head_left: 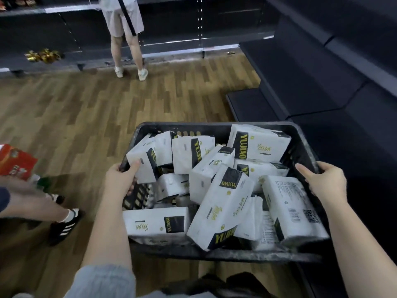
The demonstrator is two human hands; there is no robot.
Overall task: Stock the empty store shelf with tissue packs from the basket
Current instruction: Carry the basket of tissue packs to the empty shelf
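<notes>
Nearest the camera, a pale grey sleeve (pixel 103 280) is seen at the lower left, with 2 bare forearms reaching forward from it. A black slatted basket (pixel 214 126) is held between them, off the wooden floor (pixel 86 117). The left hand (pixel 120 179) is curled over the basket's left rim, its thumb laid against a tissue pack (pixel 142 163) standing at that edge. The right hand (pixel 322 179) is wrapped round the right rim, thumb on top and fingers hidden below.

Many white tissue packs (pixel 223 203) with black and yellow labels are heaped loosely inside the basket, lying flat, tilted and on edge; 1 large pack (pixel 294 209) is propped against the right wall with its barcode side up.

Dark empty shelving (pixel 300 82) is seen just beyond and to the right of the basket, stepped in several tiers. More dark shelves (pixel 64 33) run along the far wall, where gold-wrapped goods (pixel 43 55) lie on a low tier and a person in pale shorts (pixel 122 18) stands facing them. At the left edge, another person's foot in a black striped shoe (pixel 64 224) is planted on the floor, beside a red packet (pixel 15 161).
</notes>
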